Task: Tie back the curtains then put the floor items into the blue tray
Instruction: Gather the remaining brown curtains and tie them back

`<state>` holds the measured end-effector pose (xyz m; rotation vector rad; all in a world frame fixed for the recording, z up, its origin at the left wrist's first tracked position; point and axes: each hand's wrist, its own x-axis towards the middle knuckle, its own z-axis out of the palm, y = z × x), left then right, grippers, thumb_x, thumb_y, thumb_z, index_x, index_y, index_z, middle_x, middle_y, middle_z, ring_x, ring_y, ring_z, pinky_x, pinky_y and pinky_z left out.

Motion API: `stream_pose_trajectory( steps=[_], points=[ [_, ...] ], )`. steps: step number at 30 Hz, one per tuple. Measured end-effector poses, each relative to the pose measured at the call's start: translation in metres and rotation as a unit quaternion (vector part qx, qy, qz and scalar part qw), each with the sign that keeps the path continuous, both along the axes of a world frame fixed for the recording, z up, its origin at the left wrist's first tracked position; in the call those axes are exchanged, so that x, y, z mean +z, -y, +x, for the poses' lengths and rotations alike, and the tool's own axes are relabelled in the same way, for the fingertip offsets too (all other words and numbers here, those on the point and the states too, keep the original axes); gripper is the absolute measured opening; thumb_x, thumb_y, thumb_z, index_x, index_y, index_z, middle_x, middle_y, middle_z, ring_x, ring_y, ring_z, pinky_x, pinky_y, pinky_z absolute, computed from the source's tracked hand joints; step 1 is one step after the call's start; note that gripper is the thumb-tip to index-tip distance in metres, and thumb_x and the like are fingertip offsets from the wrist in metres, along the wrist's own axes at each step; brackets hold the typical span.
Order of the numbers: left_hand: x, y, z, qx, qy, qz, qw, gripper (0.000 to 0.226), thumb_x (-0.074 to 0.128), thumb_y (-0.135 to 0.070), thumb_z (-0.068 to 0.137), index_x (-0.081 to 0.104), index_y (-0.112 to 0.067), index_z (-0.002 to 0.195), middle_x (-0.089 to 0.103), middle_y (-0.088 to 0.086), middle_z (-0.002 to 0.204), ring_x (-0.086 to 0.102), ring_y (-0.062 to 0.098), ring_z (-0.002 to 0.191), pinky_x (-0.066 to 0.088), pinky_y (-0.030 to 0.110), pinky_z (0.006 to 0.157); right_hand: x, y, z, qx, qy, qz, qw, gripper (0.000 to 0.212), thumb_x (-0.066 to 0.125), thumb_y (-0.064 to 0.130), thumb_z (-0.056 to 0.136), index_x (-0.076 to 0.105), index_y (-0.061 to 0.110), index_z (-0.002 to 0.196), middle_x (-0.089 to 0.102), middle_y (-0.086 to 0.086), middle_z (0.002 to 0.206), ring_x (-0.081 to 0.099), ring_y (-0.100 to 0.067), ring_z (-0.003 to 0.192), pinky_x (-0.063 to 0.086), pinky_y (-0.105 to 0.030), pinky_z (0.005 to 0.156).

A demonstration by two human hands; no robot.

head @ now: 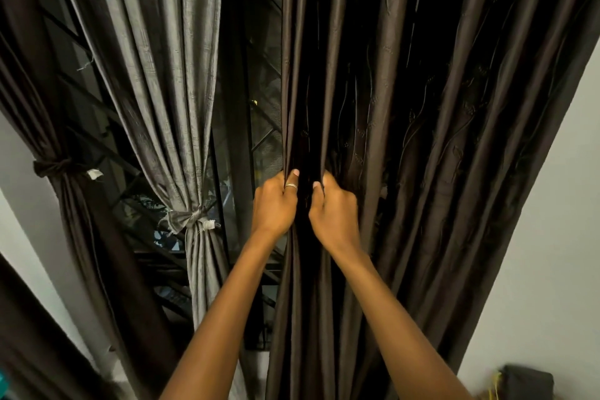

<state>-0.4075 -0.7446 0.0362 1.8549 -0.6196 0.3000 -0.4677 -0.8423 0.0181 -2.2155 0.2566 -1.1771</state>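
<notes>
A dark brown curtain (422, 140) hangs loose over the right half of the window. My left hand (274, 204) grips its left edge, a ring on the thumb. My right hand (334, 208) is closed on a fold just to the right, the two hands almost touching. A grey curtain (162, 75) in the middle is gathered and knotted with a tie (191, 217). At the far left another dark brown curtain (29, 107) is tied back with a band (55, 167). No blue tray is in sight.
A dark window with a metal grille (259, 127) shows between the curtains. White wall (552, 237) stands to the right. At the bottom right lie a dark grey object (526, 381) and a yellow cord (495, 383). A teal sliver (2, 383) sits at the left edge.
</notes>
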Motion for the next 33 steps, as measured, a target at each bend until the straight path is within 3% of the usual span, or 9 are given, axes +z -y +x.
stream_pose_trajectory(
  steps=[4,7,12,17,23,26,28,30,33],
  points=[
    [0.001,0.001,-0.001,-0.023,-0.006,-0.009,1.0,0.043,0.047,-0.034,0.108,0.051,-0.03,0.065,0.054,-0.012,0.053,0.053,0.001,0.053,0.035,0.021,0.053,0.0,-0.008,0.01,0.066,-0.036,0.016,0.997,0.018,0.046,0.014,0.107,0.06,0.007,0.114,0.07,-0.006,0.08,0.07,-0.016,0.068,0.054,-0.027,0.057],
    [0.003,-0.001,0.0,-0.063,-0.031,-0.016,0.997,0.043,0.046,-0.036,0.108,0.054,-0.031,0.066,0.058,-0.02,0.05,0.055,-0.005,0.053,0.037,0.013,0.053,-0.004,-0.012,0.013,0.068,-0.036,0.008,0.997,0.028,0.043,0.018,0.107,0.058,0.007,0.128,0.074,-0.008,0.091,0.074,-0.019,0.079,0.062,-0.038,0.068],
    [0.011,-0.003,-0.006,-0.105,-0.083,0.002,0.991,0.055,0.04,-0.055,0.105,0.055,-0.021,0.064,0.058,-0.015,0.053,0.055,-0.004,0.054,0.04,0.016,0.057,-0.011,-0.014,0.012,0.065,-0.035,-0.011,0.997,0.036,0.048,0.019,0.106,0.05,0.012,0.141,0.075,-0.007,0.102,0.075,-0.018,0.088,0.063,-0.034,0.073],
    [0.018,0.005,-0.013,-0.046,-0.071,0.033,0.996,0.053,0.054,-0.062,0.096,0.05,-0.021,0.063,0.054,-0.009,0.057,0.055,0.007,0.055,0.04,0.024,0.055,-0.015,-0.01,0.012,0.031,-0.069,-0.052,0.996,0.015,0.056,0.008,0.097,0.066,0.002,0.108,0.072,-0.009,0.086,0.073,-0.024,0.076,0.059,-0.037,0.065],
    [0.012,0.013,-0.008,-0.011,-0.077,-0.003,0.997,0.055,0.045,-0.048,0.105,0.055,-0.02,0.059,0.059,-0.004,0.061,0.058,0.014,0.062,0.04,0.029,0.059,-0.008,-0.008,0.0,0.077,-0.084,-0.059,0.992,0.061,0.051,0.016,0.103,0.028,0.012,0.159,0.065,-0.014,0.134,0.071,-0.023,0.11,0.061,-0.035,0.086],
    [0.013,0.011,-0.009,-0.012,-0.065,-0.011,0.998,0.056,0.043,-0.041,0.107,0.052,-0.016,0.058,0.054,-0.005,0.055,0.053,0.012,0.054,0.036,0.028,0.053,0.008,-0.003,-0.016,0.05,-0.131,-0.097,0.985,0.062,0.051,0.02,0.103,0.028,0.017,0.16,0.074,-0.01,0.11,0.073,-0.021,0.093,0.057,-0.032,0.071],
    [0.014,0.009,-0.009,-0.014,-0.06,-0.012,0.998,0.054,0.043,-0.039,0.108,0.049,-0.017,0.059,0.052,-0.005,0.055,0.049,0.009,0.051,0.035,0.026,0.052,0.02,-0.004,-0.031,-0.02,-0.061,-0.126,0.99,0.051,0.052,0.022,0.102,0.046,0.018,0.153,0.077,-0.004,0.104,0.074,-0.017,0.089,0.059,-0.03,0.073],
    [0.015,0.008,-0.009,-0.01,-0.048,-0.008,0.999,0.052,0.042,-0.037,0.108,0.045,-0.016,0.062,0.049,-0.002,0.057,0.045,0.011,0.052,0.036,0.023,0.051,0.031,-0.005,-0.045,-0.094,0.101,-0.132,0.982,0.038,0.057,0.016,0.1,0.063,0.014,0.138,0.076,-0.003,0.118,0.073,-0.013,0.101,0.054,-0.018,0.085],
    [0.015,0.005,-0.009,-0.01,-0.038,-0.006,0.999,0.051,0.043,-0.036,0.109,0.039,-0.017,0.061,0.043,-0.001,0.056,0.04,0.012,0.05,0.033,0.016,0.043,0.04,0.007,-0.05,-0.218,0.229,-0.113,0.942,0.042,0.063,0.015,0.097,0.058,0.004,0.137,0.062,-0.011,0.137,0.058,-0.024,0.125,0.046,-0.025,0.101]
  ],
)
